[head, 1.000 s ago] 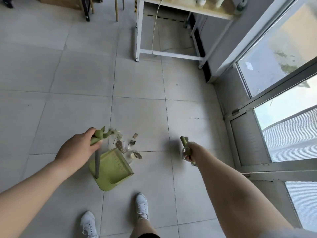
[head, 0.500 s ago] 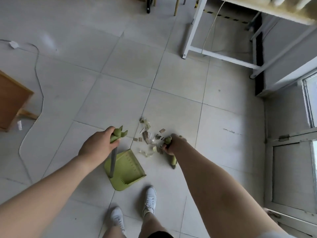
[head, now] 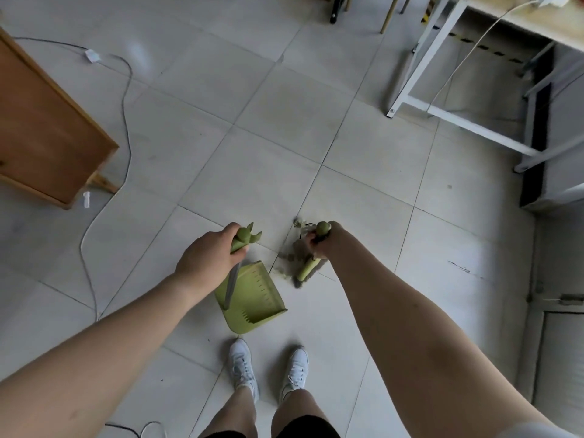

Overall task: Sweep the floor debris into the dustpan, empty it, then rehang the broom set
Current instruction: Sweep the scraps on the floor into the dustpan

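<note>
A green dustpan (head: pixel 252 298) rests on the tiled floor just ahead of my feet, its mouth facing up-right. My left hand (head: pixel 208 254) grips the top of its upright handle. My right hand (head: pixel 322 240) is closed on the green broom handle; the broom head (head: pixel 305 270) sits on the floor right of the dustpan mouth, blurred. Scraps of debris (head: pixel 300 227) lie beside the broom, partly hidden by my right hand.
A wooden cabinet (head: pixel 44 134) stands at the left with a cable (head: pixel 123 128) trailing past it. A white metal table frame (head: pixel 420 74) is at the upper right, a door frame (head: pixel 556 305) at the right. My white shoes (head: pixel 243 365) are below the dustpan.
My right hand has brought the broom leftward to the debris and swept it toward the dustpan mouth. The view has swung left; the dustpan stays put in my left hand.
</note>
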The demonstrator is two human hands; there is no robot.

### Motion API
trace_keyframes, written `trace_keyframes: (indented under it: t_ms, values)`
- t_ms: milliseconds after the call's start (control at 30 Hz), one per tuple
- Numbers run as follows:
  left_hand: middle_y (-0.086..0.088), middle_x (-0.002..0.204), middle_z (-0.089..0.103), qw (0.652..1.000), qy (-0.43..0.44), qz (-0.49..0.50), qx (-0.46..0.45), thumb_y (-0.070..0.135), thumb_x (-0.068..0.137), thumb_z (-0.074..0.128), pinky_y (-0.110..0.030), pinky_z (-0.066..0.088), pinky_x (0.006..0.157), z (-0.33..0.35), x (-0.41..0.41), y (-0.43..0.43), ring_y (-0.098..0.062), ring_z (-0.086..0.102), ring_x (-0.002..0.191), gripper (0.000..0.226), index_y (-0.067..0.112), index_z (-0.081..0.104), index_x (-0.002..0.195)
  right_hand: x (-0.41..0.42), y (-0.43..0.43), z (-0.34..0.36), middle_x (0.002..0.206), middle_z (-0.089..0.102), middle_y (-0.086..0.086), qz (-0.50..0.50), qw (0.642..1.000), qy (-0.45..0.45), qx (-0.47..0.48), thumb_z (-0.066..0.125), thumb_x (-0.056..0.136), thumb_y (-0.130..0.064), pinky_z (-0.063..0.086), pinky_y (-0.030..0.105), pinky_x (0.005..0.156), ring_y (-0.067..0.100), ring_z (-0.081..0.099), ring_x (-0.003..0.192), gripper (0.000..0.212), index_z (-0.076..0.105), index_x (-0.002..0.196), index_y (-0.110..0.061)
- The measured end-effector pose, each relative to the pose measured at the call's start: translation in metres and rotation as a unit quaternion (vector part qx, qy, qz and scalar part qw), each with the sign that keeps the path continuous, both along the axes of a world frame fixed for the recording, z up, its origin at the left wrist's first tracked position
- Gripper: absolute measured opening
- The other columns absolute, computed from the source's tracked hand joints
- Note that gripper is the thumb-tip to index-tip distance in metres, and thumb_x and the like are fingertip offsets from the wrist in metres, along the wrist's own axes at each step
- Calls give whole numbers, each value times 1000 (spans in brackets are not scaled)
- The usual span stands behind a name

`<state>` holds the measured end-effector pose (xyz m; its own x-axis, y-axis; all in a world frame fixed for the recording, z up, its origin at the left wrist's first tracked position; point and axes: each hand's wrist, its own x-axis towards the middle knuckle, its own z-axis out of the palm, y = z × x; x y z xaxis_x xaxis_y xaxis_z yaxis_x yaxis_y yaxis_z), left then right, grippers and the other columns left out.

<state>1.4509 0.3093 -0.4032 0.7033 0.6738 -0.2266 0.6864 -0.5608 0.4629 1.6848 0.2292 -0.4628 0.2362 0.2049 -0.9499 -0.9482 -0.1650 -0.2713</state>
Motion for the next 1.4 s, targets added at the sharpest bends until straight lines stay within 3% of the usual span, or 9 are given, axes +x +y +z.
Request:
trace_keyframes:
  t_ms: [67,167,333,500,633,967,1167,1267,1400]
  values:
    - [3,71,61,1000,-4,1,2,35,94,55,-27,37,47,0,-4,14,-18,57,61,20,19,51,106,-3,15,-4,69,53,10,-35,997,50,-53,41,92,-11,40,17,32,23,52,31,14,49,83,-5]
    - [3,70,60,1000,-8,4,-4,34,94,55,-27,37,47,-1,-13,35,-18,56,61,17,20,50,102,-6,38,3,63,56,12,-98,991,64,-65,40,91,-10,39,18,31,21,50,31,21,52,76,-3]
    - [1,71,59,1000,-8,8,-7,33,94,55,-28,36,49,4,-20,65,-21,55,64,16,19,49,99,-6,38,22,34,46,10,-104,990,93,-9,33,92,-9,31,9,34,17,41,22,61,54,37,6]
    - [-1,74,61,1000,-2,-17,-5,33,94,53,-31,41,53,14,-18,83,-24,58,67,17,19,49,102,-1,45,46,72,60,11,-88,994,30,-57,44,88,-9,38,15,31,20,45,23,18,51,72,-5]
    - [-2,74,61,1000,-10,-17,-1,32,95,52,-32,43,53,20,-20,90,-24,58,66,17,17,49,102,10,25,60,41,53,13,-76,995,10,-69,43,87,-6,35,13,32,19,43,21,23,48,65,-1]
    - [-3,75,62,999,-7,37,0,32,95,53,-32,43,54,7,-18,86,-26,59,68,20,15,50,105,33,3,17,45,45,8,150,980,-33,-128,30,94,-9,29,7,32,13,38,21,34,45,63,-6]
    - [0,69,59,997,6,75,25,33,95,54,-32,39,51,1,-7,78,-23,55,63,21,15,51,105,43,29,-8,65,44,8,327,933,-59,-139,26,98,-10,27,9,30,14,43,28,19,45,94,-9]
    - [1,68,57,994,20,98,36,35,94,55,-30,33,49,-4,-2,71,-22,52,62,21,17,51,105,41,50,-10,52,42,4,355,927,-47,-113,26,96,-9,27,8,31,12,40,30,25,41,75,-12]
    - [-1,72,60,990,18,134,26,35,94,54,-30,38,51,-10,7,65,-24,55,66,23,18,52,109,33,72,-12,60,44,0,421,900,-45,-103,30,99,-20,28,7,30,9,41,34,31,43,71,-15]
